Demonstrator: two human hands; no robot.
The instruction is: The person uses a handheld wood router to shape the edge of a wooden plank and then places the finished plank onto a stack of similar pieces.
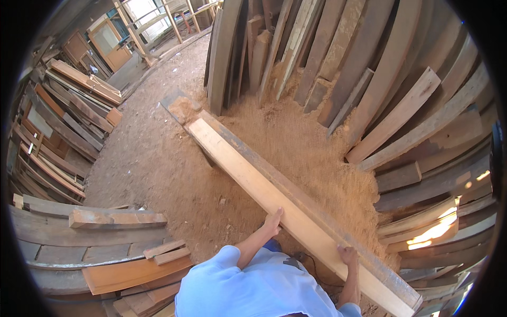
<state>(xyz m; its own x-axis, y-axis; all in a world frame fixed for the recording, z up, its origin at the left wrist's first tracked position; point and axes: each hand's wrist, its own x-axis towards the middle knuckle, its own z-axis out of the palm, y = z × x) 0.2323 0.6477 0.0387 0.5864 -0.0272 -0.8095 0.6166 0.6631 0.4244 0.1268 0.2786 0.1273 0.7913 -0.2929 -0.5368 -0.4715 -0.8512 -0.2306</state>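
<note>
A long, pale wooden plank (264, 190) runs slantwise from the far left toward the near right. It lies along a darker, weathered bench board (296, 194), whose edge shows on its far side. My left hand (273, 221) grips the plank's near edge, with the thumb on top and the other fingers mostly hidden. Farther right, my right hand (349, 256) is closed over the plank with its fingers curled near the far edge. A small heap of sawdust (185, 109) covers the bench board's far end, beyond the plank's tip.
Rough boards (338, 53) lean in rows behind and to the right. Sawdust (317, 164) is spread over the ground below them. Stacked timber (74, 113) stands at the left. Nearer left, a short wooden beam (116, 217) and an orange-brown board (137, 272) lie on other planks.
</note>
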